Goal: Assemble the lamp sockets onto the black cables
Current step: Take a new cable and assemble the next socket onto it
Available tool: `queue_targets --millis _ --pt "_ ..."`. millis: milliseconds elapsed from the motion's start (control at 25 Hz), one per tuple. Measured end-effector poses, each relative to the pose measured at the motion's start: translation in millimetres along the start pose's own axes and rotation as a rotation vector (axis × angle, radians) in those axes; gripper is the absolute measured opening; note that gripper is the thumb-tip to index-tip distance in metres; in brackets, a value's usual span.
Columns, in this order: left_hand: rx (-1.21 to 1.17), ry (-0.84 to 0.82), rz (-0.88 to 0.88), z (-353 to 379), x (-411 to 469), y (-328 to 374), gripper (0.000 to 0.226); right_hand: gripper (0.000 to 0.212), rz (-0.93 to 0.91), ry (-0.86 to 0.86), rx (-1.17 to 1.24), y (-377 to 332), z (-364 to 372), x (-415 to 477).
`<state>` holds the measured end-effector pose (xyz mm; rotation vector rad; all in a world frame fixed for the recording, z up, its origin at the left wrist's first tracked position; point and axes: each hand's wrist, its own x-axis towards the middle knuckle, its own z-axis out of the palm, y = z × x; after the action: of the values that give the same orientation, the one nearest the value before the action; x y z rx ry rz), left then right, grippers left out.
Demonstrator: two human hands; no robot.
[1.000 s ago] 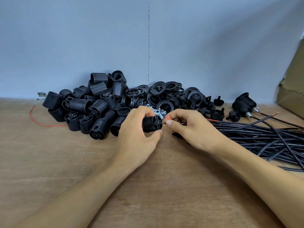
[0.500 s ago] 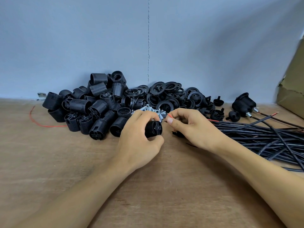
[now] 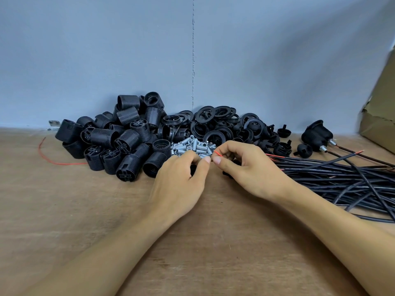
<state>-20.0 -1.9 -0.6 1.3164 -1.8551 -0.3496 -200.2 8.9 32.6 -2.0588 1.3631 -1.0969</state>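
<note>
- My left hand (image 3: 179,178) sits at the middle of the wooden table (image 3: 64,221), knuckles up, its fingers curled down around a held socket (image 3: 193,169). Only a dark sliver of the socket shows between thumb and fingers.
- My right hand (image 3: 245,167) is just beside it, the thumbs almost touching. Thumb and forefinger pinch a thin red wire (image 3: 218,154), whose tip sticks up to the left above the thumbnail.
- A small black piece (image 3: 227,174) shows under the right palm; I cannot tell what it is.
- Just beyond both sets of fingertips lies a heap of silver threaded tubes (image 3: 192,147).
- The pile of loose sockets (image 3: 119,142) fills the far left, against the blue wall (image 3: 128,50).
- Black rings (image 3: 218,122) are heaped at the far middle, with small black caps (image 3: 284,132) to their right.
- The black cables (image 3: 342,178) lie in a bundle on the right, running off the right edge.
- One assembled socket (image 3: 316,133) rests far right, with cables coming out of it.
- A cardboard box (image 3: 380,116) stands at the right edge.
- A loose red strand (image 3: 49,155) lies far left.
</note>
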Motion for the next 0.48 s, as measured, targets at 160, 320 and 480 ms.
queue_targets --millis 160,320,480 --pt "-0.095 -0.008 0.064 0.2 -1.5 1.7 0.023 0.006 -0.012 -0.018 -0.031 1.2 0.2 0.1" --pt "-0.141 0.002 0.068 -1.5 -2.2 3.3 0.018 0.006 -0.014 -0.026 -0.031 2.7 0.0 0.2" --pt "-0.186 0.01 0.076 -3.6 -2.5 5.2 0.014 0.007 -0.005 -0.028 -0.011 4.3 -0.4 1.2"
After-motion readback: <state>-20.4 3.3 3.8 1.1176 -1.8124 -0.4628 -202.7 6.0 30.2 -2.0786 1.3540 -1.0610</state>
